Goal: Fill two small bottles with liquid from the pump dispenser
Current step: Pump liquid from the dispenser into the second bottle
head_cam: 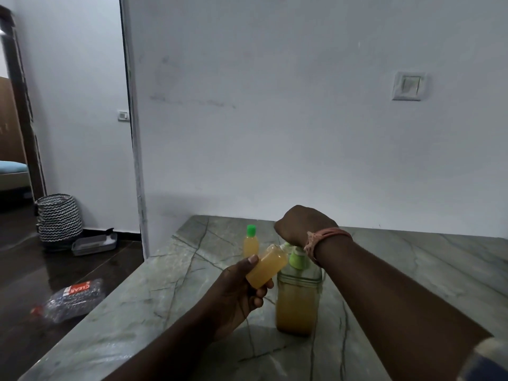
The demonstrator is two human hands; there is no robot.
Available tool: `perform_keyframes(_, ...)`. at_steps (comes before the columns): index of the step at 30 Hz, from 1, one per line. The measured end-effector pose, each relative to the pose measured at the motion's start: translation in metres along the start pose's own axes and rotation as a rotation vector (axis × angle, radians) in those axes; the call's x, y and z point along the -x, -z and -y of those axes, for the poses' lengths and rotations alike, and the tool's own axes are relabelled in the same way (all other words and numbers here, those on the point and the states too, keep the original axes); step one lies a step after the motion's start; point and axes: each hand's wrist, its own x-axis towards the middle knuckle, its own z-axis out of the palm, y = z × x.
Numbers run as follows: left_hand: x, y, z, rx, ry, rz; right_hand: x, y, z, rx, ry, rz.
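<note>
While a crushed plastic bottle (72, 299) with a red label lies on the dark floor at far left, near a zigzag-patterned basket (59, 217) and a grey tray (94, 244) by the wall, I stand at a grey-green marble counter (154, 303). My left hand (236, 292) grips a small uncapped bottle (266, 266) of yellow-orange liquid, thumb on its upper side and fingers curled beneath, tilting it so its open neck points up and right toward the spout of the pump dispenser (299, 295). Behind it, a second small bottle (251, 241), filled with the same liquid and closed with a green cap, stands upright on the counter. The dispenser, a clear bottle holding amber liquid with a green pump collar, stands just right of my left hand. My right hand (303, 224), bent down at the wrist, rests on top of the pump head; its fingers are hidden from me, so I cannot tell how they lie. A pink thread band (327, 236) circles that wrist. A wall switch (408, 86) is set high at right.
</note>
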Motion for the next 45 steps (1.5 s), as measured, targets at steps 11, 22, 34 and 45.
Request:
perform_keyframes(11,0.003,-0.005,-0.001,0.007,0.006,-0.031,0.003,-0.001,-0.003,-0.014,-0.008,0.035)
perform_keyframes(22,-0.003,0.003,0.002,0.025,0.002,-0.015,-0.001,-0.009,-0.005,-0.068,-0.027,-0.005)
perform_keyframes(34,-0.005,0.005,0.002,0.042,0.018,0.046,-0.008,-0.008,-0.004,-0.058,-0.028,0.021)
perform_keyframes(45,-0.002,0.004,0.001,0.079,0.049,0.017,-0.002,-0.005,-0.006,-0.143,-0.104,0.020)
